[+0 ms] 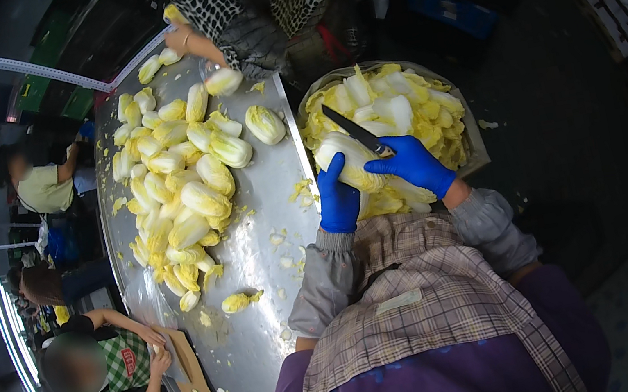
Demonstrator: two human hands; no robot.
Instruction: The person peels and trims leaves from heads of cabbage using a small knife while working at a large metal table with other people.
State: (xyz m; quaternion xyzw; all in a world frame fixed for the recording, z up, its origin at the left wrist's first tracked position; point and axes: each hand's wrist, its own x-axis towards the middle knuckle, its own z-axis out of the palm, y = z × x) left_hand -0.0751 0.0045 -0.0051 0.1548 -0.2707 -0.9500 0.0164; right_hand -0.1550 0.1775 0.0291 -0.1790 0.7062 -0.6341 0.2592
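A napa cabbage (pixel 348 160) is held between my two blue-gloved hands, above a large lined container of loose yellow cabbage leaves (pixel 392 102). My left hand (pixel 339 197) grips its lower left side. In my right hand (pixel 411 164) is a knife (pixel 356 128) with a dark blade pointing up and left across the cabbage; the right thumb touches the cabbage. To the left, a heap of napa cabbages (pixel 182 187) lies on the metal table (pixel 255 218), and a single cabbage (pixel 265 124) lies near its right edge.
Across the table's far end, a co-worker's hand (pixel 185 40) is among cabbages. Another co-worker's hands (pixel 158 350) are over a cardboard sheet (pixel 197 371) at the lower left. Leaf scraps dot the tabletop. A blue crate (pixel 451 8) stands at the upper right.
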